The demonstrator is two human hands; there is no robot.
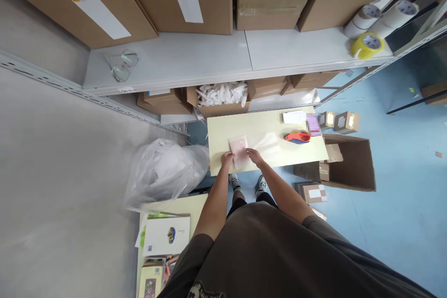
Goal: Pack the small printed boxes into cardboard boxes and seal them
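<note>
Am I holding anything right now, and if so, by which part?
Yes, a flat, pale pink item: your left hand has it by its left edge, your right hand by its right edge.

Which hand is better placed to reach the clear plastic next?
Probably the right hand: it is at the right edge of the pink packet, nearer the clear plastic, while the left hand is at the left edge.
</note>
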